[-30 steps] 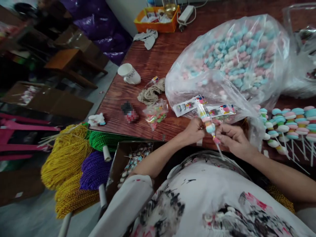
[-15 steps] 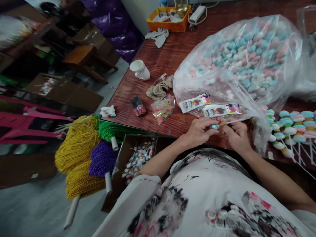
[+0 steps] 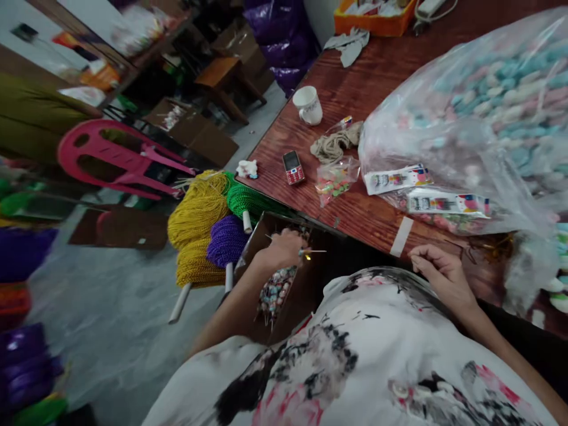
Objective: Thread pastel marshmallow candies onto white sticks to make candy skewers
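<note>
Over the box of small stick pieces [image 3: 276,291] at the table's left side is my left hand [image 3: 286,247], its fingers closed around a thin white stick with a small blue and gold part [image 3: 307,254]. My right hand [image 3: 437,269] hovers at the table's front edge with its thumb and forefinger pressed together; I cannot make out anything between them. A white strip [image 3: 402,236] lies on the table just left of it. Two printed packets, one [image 3: 397,178] left of the other [image 3: 448,203], rest by the big clear bag of pastel pieces [image 3: 501,106].
On the table [image 3: 275,142] are a cup [image 3: 307,105], a phone [image 3: 293,167], a rope bundle [image 3: 332,145], a small candy-coloured bag [image 3: 337,180] and an orange tray [image 3: 375,22]. Yellow cord bundles [image 3: 199,213], a purple one [image 3: 226,239] and a pink chair [image 3: 115,157] stand left.
The view has turned left. My left hand has moved from beside my right hand at the table edge to the box, carrying the small stick piece. My right hand stayed near the edge.
</note>
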Tool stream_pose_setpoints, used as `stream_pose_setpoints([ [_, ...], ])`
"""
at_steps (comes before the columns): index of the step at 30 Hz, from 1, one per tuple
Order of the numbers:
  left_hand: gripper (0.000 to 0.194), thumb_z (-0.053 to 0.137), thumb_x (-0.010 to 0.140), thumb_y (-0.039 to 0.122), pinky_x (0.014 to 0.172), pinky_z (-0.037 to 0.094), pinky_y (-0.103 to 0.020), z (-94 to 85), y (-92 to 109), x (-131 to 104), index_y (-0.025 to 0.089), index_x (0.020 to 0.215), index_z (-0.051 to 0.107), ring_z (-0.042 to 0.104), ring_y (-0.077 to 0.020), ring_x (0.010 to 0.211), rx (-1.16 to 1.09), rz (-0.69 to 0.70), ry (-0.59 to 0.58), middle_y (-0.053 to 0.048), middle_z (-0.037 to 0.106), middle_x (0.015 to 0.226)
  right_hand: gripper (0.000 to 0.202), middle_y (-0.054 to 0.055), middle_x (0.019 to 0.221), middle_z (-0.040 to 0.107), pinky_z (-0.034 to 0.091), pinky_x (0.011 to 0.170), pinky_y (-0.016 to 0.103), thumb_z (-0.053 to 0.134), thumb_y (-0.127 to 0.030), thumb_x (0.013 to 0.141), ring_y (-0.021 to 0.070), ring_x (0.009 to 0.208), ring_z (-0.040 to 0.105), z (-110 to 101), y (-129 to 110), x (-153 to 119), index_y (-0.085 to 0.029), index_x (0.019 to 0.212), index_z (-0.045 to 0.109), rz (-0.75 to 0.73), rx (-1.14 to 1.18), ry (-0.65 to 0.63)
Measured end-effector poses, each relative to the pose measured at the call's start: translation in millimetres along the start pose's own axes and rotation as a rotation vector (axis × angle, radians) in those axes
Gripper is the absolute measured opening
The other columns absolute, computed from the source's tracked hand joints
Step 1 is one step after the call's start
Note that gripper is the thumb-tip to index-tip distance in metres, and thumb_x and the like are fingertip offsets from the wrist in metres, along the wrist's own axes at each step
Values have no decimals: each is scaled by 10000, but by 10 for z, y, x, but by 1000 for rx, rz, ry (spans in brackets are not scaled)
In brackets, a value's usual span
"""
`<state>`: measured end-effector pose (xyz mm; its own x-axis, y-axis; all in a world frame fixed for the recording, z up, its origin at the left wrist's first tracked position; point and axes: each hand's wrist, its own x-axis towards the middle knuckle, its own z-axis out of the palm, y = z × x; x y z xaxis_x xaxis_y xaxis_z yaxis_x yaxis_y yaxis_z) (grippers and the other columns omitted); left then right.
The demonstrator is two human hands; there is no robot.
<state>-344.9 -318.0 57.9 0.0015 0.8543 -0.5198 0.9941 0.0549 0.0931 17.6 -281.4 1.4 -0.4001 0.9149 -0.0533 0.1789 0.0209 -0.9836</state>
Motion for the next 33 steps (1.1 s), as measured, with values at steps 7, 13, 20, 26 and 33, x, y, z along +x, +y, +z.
stream_pose_setpoints([
  [7, 282, 482, 994, 306, 912, 477, -316, -235, 1305, 750, 145, 934, 705, 624, -197, 976, -151, 750, 365, -110, 689, 971, 182, 36, 779, 687, 469, 622, 248, 470, -101, 960, 146, 662, 636, 200, 62, -15, -165, 922, 636, -455, -498, -39],
  [13, 268, 467, 908, 86, 831, 490, -411, -360, 2607, 1439, 23, 1087, 656, 564, -337, 1137, 235, 781, 373, -244, 625, 1123, 208, 51, 780, 667, 467, 637, 282, 467, -48, 913, 167, 671, 605, -189, -79, -293, -165, 966, 631, -518, -890, 224],
  [20, 297, 422, 908, 80, 802, 459, -381, -336, 2416, 1675, 93, 1036, 690, 611, -289, 1013, 330, 796, 405, -191, 656, 1023, 166, 64, 838, 706, 488, 687, 316, 561, -87, 904, 199, 747, 640, -1287, -98, -1119, -192, 975, 668, -223, -1125, 822],
  [26, 333, 370, 990, 210, 753, 433, -348, -282, 2338, 1676, 179, 985, 702, 613, -244, 930, 293, 740, 499, -128, 679, 942, 339, 81, 960, 721, 439, 747, 363, 551, -38, 822, 248, 856, 603, -1896, -111, -1207, -228, 1019, 750, -43, -1505, 703],
  [33, 210, 497, 904, 171, 777, 470, -337, -311, 2338, 1785, 179, 838, 695, 613, -224, 900, 50, 692, 590, -88, 685, 896, 301, 101, 888, 707, 437, 711, 349, 546, -29, 824, 249, 824, 596, -2276, -92, -1455, -175, 971, 765, -40, -1540, 916],
])
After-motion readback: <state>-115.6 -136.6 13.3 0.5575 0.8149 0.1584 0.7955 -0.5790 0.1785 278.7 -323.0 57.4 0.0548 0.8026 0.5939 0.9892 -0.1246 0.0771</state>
